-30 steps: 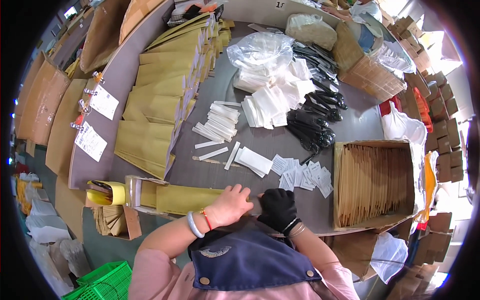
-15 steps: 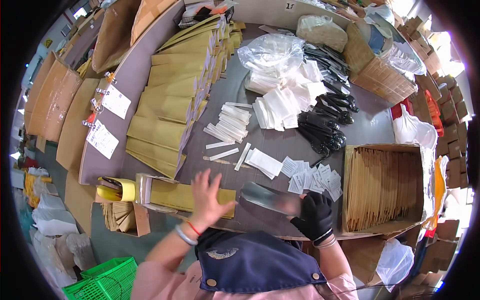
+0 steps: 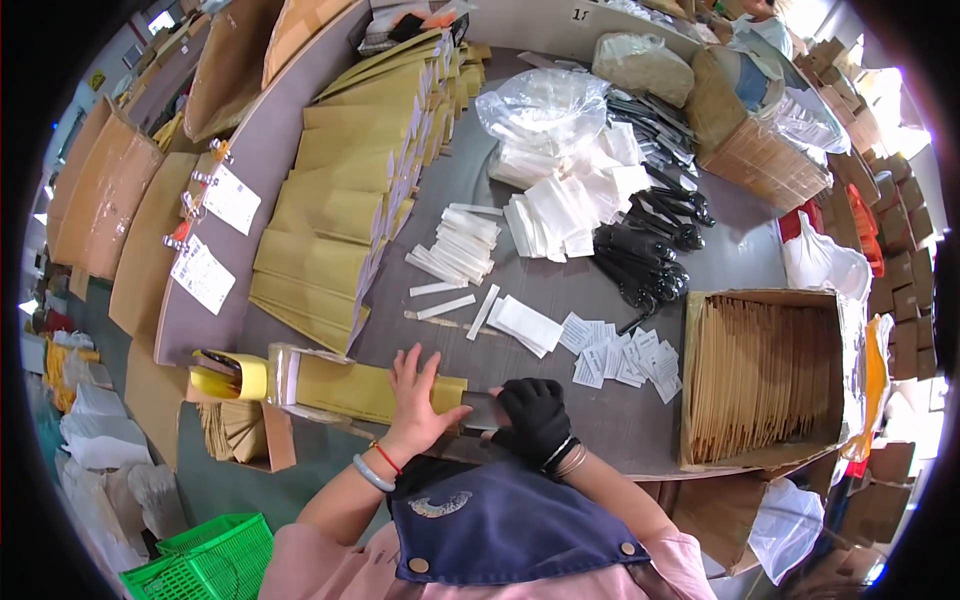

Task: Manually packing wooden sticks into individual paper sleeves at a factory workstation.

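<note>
My left hand [image 3: 412,402], fingers spread, lies flat on a long brown paper envelope [image 3: 345,388] at the table's front edge. Just right of it, my right hand [image 3: 533,418], in a black fingerless glove, is closed on a clear plastic sleeve [image 3: 480,408]. Only a short piece of that sleeve shows, at the envelope's right end; whether it goes inside or lies over or under it I cannot tell. Beyond the hands lie a stack of white paper packets [image 3: 526,326] and several small printed cards [image 3: 625,352].
Brown envelopes [image 3: 325,210] fan along the left panel. White packets [image 3: 560,205] and black spoons [image 3: 640,265] are heaped mid-table. A carton of envelopes [image 3: 765,375] stands right. A yellow holder [image 3: 250,380] sits left, a green crate [image 3: 205,560] below.
My right hand has moved left with the clear sleeve, up to the envelope's right end. The left hand has lowered onto the envelope and lies flatter.
</note>
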Available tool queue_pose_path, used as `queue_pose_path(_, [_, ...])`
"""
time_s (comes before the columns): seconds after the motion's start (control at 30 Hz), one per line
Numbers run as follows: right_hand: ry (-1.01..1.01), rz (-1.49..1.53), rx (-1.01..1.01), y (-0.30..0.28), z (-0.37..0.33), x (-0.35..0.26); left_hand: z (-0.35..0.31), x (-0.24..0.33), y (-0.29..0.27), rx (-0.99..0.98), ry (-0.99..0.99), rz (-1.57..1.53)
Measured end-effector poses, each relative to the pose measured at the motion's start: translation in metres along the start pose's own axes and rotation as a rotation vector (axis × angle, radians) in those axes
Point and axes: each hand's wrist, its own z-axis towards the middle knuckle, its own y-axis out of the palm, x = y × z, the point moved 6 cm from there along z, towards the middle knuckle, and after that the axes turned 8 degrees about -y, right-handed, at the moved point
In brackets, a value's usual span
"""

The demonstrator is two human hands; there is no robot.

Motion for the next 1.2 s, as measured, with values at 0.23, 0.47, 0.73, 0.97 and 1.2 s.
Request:
queue_pose_path(0.23, [0.220, -0.180, 0.511, -0.087, -0.079, 0.085, 0.089, 0.024, 0.023, 0.191, 0.062, -0.038])
queue_pose_path(0.47, [0.884, -0.494, 0.777, -0.155, -0.263, 0.195, 0.116, 0.013, 0.020, 0.051, -0.036, 0.041])
queue_pose_path(0.73, [1.071, -0.565, 0.315, -0.147, -0.263, 0.230, 0.122, 0.067, 0.040, -0.055, 0.451, 0.071])
queue_pose_path(0.97, [1.065, -0.685, 0.699, -0.149, -0.285, 0.217, 0.115, 0.073, 0.031, -0.041, 0.522, -0.003])
queue_pose_path(1.2, [0.704, -0.383, 0.850, -0.143, -0.168, 0.179, 0.048, 0.069, 0.030, -0.614, -0.074, -0.623])
